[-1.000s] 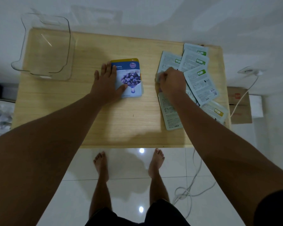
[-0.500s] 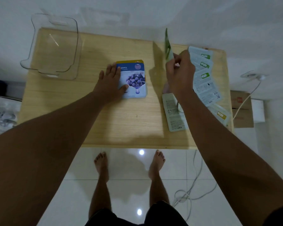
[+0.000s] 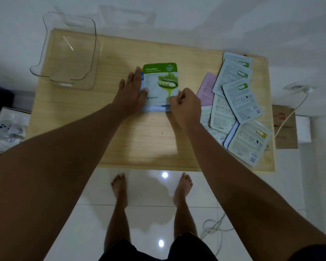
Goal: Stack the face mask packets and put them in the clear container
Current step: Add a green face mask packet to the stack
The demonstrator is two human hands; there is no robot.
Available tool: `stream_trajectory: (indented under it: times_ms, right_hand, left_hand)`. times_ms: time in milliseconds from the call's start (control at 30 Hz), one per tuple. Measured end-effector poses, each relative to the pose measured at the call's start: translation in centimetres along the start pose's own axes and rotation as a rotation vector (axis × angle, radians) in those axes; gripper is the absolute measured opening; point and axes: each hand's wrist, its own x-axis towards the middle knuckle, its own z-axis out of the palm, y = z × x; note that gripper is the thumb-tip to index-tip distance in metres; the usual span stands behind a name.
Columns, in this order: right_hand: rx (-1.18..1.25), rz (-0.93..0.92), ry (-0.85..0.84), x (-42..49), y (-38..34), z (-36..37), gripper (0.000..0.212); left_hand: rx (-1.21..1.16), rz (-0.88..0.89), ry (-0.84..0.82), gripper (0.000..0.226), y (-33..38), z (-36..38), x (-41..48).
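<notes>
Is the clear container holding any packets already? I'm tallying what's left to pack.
No, the clear container shows only bare table through its walls.

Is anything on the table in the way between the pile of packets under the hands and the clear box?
Nothing visible. The stack, held by the left hand and right hand, sits mid-table. Only bare table lies between it and the clear container at the far left corner. The loose packets are on the right.

Wooden table (image 3: 139,140) on glossy (perhaps tiled) floor (image 3: 149,213).
</notes>
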Motion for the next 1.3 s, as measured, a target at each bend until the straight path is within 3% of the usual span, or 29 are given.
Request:
stream_trajectory:
  times_ms: [100, 267, 367, 600, 767, 1000, 1167, 1300]
  right_hand:
    - [-0.235, -0.036, -0.11, 0.3, -0.3, -0.6, 0.027]
    - [-0.326, -0.117, 0.026, 1.9, 0.0, -3.6, 0.03]
    - [-0.517, 0.019, 0.047, 3.6, 1.7, -5.6, 0.05]
    - [-0.589, 0.238, -0.037, 7.4, 5.4, -6.7, 0.092]
    - [-0.537, 0.058, 0.038, 6.9, 5.8, -6.7, 0.05]
    - [-0.586, -0.034, 0.036, 7.3, 5.9, -7.6, 0.04]
    - [-0.478, -0.09, 0.238, 7.4, 5.2, -9.0, 0.029]
    - [-0.231, -0.212, 0.392, 5.9, 2.5, -9.0, 0.028]
  left_hand:
    - [0.128, 0.035, -0.031, 0.077, -0.3, 0.5, 0.3]
    - [0.227, 0.036, -0.034, 0.078, -0.5, 1.0, 0.3]
    - [0.176, -0.001, -0.04, 0.077, 0.1, 0.7, 0.1]
    - [0.262, -0.016, 0.052, 0.067, -1.0, 0.8, -0.6]
    - [0.317, -0.003, 0.067, 0.063, -1.6, 1.6, -1.2]
    - [0.34, -0.033, 0.088, 0.062, -1.3, 2.1, -1.3]
    - [0.341, -0.033, 0.091, 0.061, -1.1, 2.0, -1.5]
    - [0.337, -0.038, 0.08, 0.061, -1.1, 1.9, -1.6]
